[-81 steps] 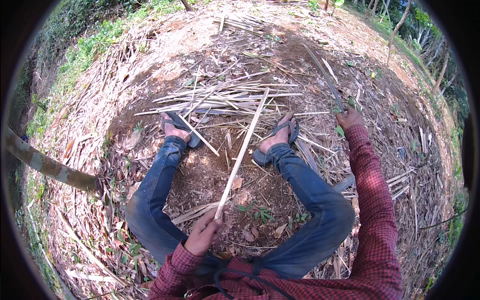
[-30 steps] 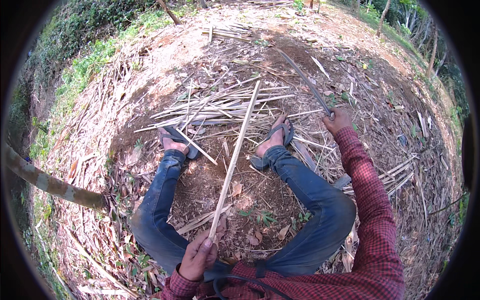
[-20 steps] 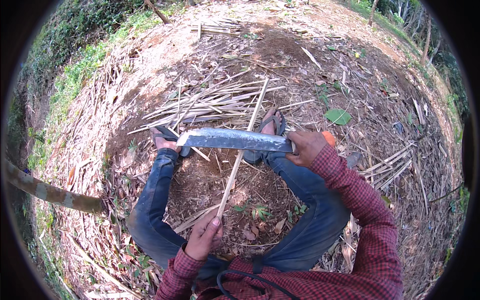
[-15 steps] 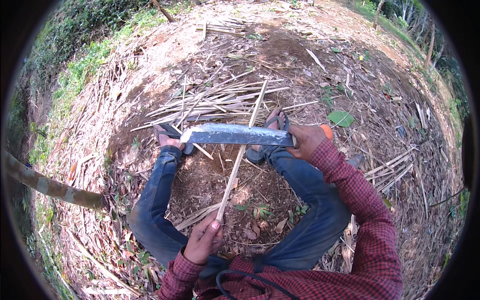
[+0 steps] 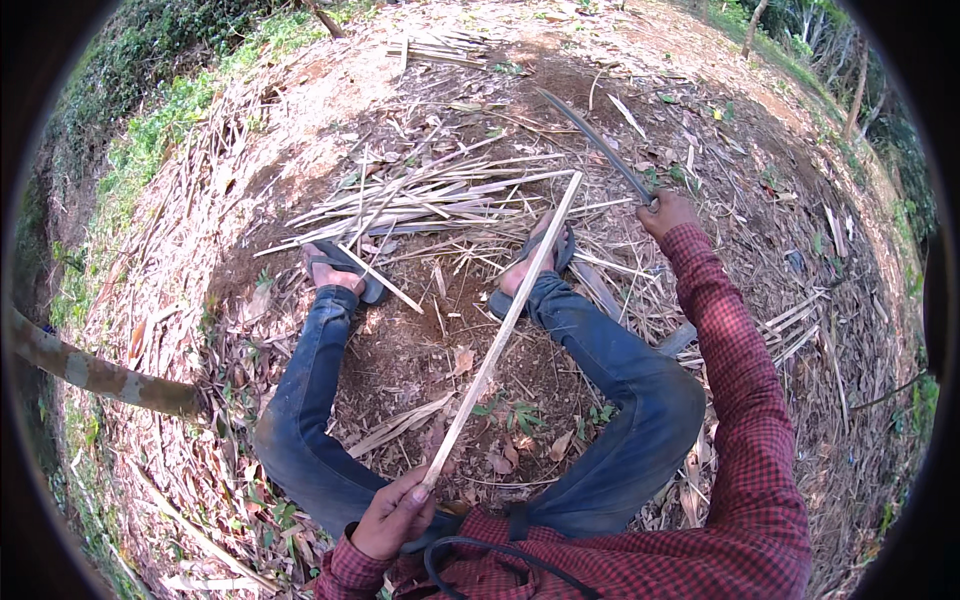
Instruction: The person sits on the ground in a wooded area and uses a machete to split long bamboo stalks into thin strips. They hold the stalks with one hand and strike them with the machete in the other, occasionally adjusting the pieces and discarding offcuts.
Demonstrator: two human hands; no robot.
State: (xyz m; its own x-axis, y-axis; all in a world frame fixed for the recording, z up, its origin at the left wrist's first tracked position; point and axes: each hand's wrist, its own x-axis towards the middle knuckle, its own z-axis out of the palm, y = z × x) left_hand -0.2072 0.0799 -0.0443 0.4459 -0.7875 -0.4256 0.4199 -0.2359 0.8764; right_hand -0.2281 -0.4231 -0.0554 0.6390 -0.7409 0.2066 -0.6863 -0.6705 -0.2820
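My left hand (image 5: 400,510), low in front of my waist, pinches the near end of a long pale wooden strip (image 5: 500,340). The strip slants away to the upper right, its far end above my right foot. Out to the right, my right hand (image 5: 667,213) is closed round the handle of a machete (image 5: 600,145). The blade points to the far left, seen nearly edge-on and apart from the strip. The fingers hide most of the handle. Beyond my feet lies a pile of similar split strips (image 5: 430,200).
My sandalled feet (image 5: 345,272) and bent knees (image 5: 650,400) frame the work space. A thin trunk (image 5: 110,378) juts in from the left. More strips (image 5: 440,48) lie farther off, and others (image 5: 795,330) at the right. Dry leaves and shavings litter the sloping ground.
The machete has swung away from across the strip to the far right, its blade turning edge-on. My left hand has drawn slightly lower, and the strip's far end has tipped to the right.
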